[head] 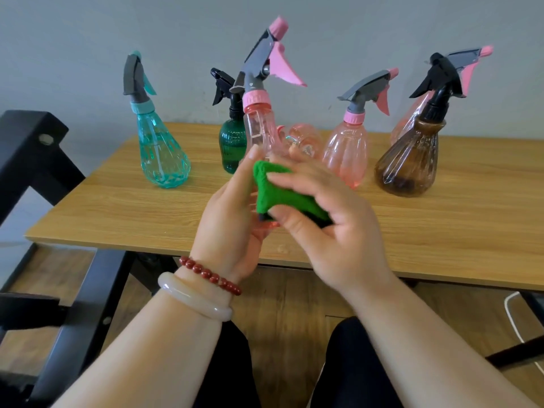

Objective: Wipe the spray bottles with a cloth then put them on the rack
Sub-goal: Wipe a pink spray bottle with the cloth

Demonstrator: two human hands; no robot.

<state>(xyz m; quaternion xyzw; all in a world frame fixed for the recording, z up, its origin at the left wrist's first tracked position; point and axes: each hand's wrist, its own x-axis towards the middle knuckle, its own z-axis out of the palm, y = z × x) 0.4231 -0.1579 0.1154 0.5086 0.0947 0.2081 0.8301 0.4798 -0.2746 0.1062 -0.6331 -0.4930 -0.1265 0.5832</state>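
Above wooden table: clear pink spray bottle, grey head, pink trigger, gripped by left hand; green cloth pinched against it by right hand.

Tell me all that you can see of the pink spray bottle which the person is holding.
The held pink bottle has a clear pink plastic body, a pink collar, a grey spray head, and a pink trigger and nozzle cap. It is nearly upright, leaning slightly, over the wooden table. The left hand grips its lower body. The right hand presses a green cloth against it, hiding the lower part.
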